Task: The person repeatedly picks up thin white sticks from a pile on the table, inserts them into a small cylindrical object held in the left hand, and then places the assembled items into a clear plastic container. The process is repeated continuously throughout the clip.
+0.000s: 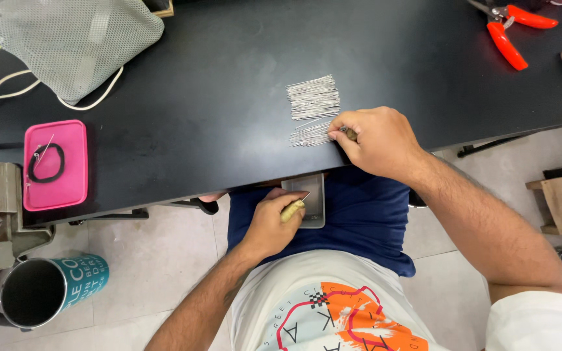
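Wire pins (pixel 312 107) lay fanned on black tabletop (pixel 216 97) near its front edge, long axes running left-right. Right hand (pixel 375 140) at pile's right end, fingers pinched on pin tips. Left hand (pixel 271 224) well below pile, under tabletop edge, closed on small yellowish tool (pixel 292 210) beside grey tray (pixel 315 203) on lap.

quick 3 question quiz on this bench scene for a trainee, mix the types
1. True or false: the right hand touches the pile of thin metal pins.
2. What lies on the pink tray? A) black loop B) red cutters C) a phone
3. Which hand sits below the edge of the black table, holding a small yellowish piece?

Key: 1 true; 2 A; 3 the left hand.
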